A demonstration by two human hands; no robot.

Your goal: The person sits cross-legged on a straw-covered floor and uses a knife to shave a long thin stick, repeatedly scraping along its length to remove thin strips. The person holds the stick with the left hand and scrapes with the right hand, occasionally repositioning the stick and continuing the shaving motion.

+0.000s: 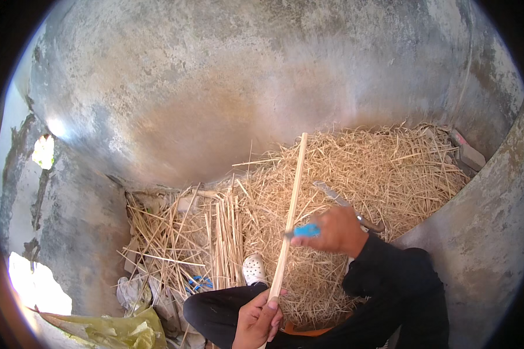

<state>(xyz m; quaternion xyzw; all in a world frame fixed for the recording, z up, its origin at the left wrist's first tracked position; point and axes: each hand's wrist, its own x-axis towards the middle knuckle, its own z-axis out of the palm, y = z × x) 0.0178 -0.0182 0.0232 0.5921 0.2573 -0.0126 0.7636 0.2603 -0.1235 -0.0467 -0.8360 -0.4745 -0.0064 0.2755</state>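
Black sleeve [390, 267] fills the near right, nearest the view. Largest is the grey wall [186, 81], curving across the far side. Below it spreads a heap of pale shavings [390, 157], with a bundle of thin sticks [224, 238] upright in the scene to the left. Between them and the person, the long wood strip [295, 198] is held up over the heap, its long axis running from near to far and leaning slightly right at the far end. The left hand [259, 323] is closed round its near end, thumb on top. The right hand [335, 230] is to the strip's right, about midway along, gripping a blue tool [307, 230] that points left across the strip's line. Its dark end overlaps the strip's right edge; blur hides whether they touch. Thus the left hand is nearer the strip's near end, the right hand its middle. No brand, label or writing can be read.
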